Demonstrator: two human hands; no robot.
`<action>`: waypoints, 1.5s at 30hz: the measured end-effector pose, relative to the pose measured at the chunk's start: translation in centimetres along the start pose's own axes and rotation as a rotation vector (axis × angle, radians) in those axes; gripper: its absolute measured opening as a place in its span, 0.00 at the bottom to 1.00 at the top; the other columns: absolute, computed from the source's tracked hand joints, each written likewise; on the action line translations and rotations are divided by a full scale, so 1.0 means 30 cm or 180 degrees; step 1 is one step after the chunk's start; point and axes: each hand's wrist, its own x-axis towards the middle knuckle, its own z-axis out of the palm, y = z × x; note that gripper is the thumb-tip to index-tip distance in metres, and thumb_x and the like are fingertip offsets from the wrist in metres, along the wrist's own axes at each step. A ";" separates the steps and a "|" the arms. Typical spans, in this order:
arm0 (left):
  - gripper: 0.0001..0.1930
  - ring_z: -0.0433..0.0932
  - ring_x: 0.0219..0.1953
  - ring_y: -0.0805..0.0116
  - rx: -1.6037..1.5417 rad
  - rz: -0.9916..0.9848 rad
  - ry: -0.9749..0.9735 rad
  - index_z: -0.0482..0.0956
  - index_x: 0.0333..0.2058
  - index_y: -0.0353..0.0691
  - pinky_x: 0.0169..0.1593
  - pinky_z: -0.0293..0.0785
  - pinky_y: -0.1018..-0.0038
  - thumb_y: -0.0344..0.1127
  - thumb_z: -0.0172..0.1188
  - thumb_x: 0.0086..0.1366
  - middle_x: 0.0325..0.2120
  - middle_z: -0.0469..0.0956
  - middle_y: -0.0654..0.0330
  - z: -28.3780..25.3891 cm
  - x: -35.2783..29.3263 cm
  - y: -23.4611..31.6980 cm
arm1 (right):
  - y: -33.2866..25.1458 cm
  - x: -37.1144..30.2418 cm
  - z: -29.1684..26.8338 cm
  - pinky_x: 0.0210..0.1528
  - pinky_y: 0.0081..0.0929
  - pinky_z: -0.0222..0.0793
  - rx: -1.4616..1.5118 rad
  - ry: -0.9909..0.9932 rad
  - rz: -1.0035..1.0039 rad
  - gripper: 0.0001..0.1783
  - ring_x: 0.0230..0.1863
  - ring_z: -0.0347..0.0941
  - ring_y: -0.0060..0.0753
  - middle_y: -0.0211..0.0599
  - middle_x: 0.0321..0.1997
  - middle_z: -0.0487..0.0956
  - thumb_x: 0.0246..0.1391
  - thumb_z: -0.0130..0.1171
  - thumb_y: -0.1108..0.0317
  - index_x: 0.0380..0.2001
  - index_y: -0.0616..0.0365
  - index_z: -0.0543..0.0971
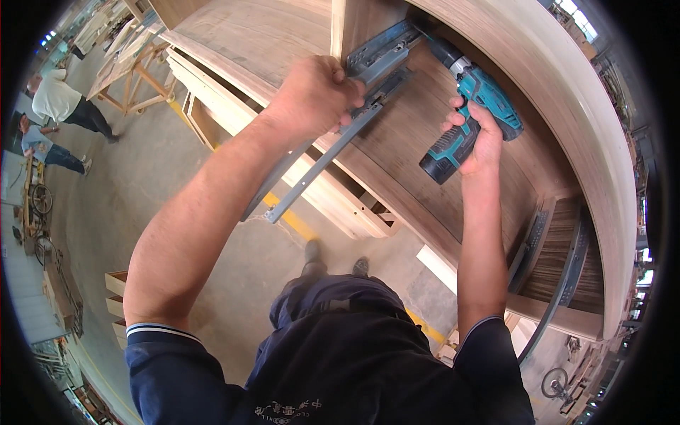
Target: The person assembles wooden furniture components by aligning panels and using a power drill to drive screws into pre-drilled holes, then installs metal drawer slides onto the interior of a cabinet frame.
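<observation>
My right hand (483,142) is wrapped round the grip of a teal and black cordless drill (489,95). The drill's nose reaches into the wooden cabinet (467,205), close to the far end of a metal drawer slide (386,57) on the inner wall. Where the bit touches is too dark to make out. With its fingers curled, my left hand (315,95) grips the slide's near part at the cabinet's front edge. A second slide rail (312,166) sticks out of the cabinet below that hand, angled toward me.
More drawer slides (567,265) are fixed in the compartment at the right. A curved wooden panel (574,85) borders the cabinet. Wooden frames (354,205) stand below its front. Two people (60,99) are on the floor at the far left, near a wooden trestle (131,71).
</observation>
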 end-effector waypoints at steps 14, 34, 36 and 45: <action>0.15 0.68 0.20 0.66 0.0575 0.0391 -0.0130 0.67 0.24 0.33 0.26 0.68 0.65 0.31 0.65 0.62 0.15 0.65 0.51 0.462 -0.040 -0.249 | -0.017 -0.397 -0.237 0.38 0.35 0.72 0.0432 -0.0024 -0.0353 0.23 0.33 0.72 0.28 0.40 0.47 0.74 0.58 0.56 0.68 0.55 0.60 0.67; 0.21 0.70 0.24 0.74 -0.3704 -0.1352 -0.1078 0.73 0.32 0.42 0.29 0.70 0.76 0.52 0.42 0.76 0.25 0.75 0.63 0.562 0.054 -0.286 | 0.072 -0.651 -0.216 0.34 0.33 0.73 0.0403 0.0273 0.0187 0.26 0.29 0.72 0.25 0.39 0.45 0.74 0.53 0.60 0.66 0.55 0.60 0.68; 0.24 0.70 0.24 0.73 -0.4010 -0.1078 -0.0991 0.72 0.31 0.42 0.28 0.70 0.76 0.58 0.46 0.74 0.25 0.75 0.62 0.544 0.050 -0.268 | 0.100 -0.650 -0.218 0.35 0.33 0.73 0.0124 0.0306 0.0389 0.27 0.29 0.73 0.26 0.40 0.45 0.75 0.52 0.61 0.67 0.56 0.59 0.68; 0.25 0.61 0.12 0.75 -0.2234 -0.0247 0.0937 0.67 0.27 0.39 0.16 0.60 0.77 0.55 0.48 0.74 0.14 0.65 0.65 0.427 0.020 -0.383 | 0.164 -0.585 -0.150 0.34 0.33 0.75 -0.0039 0.0147 0.0780 0.21 0.30 0.74 0.28 0.42 0.44 0.79 0.53 0.58 0.71 0.52 0.62 0.74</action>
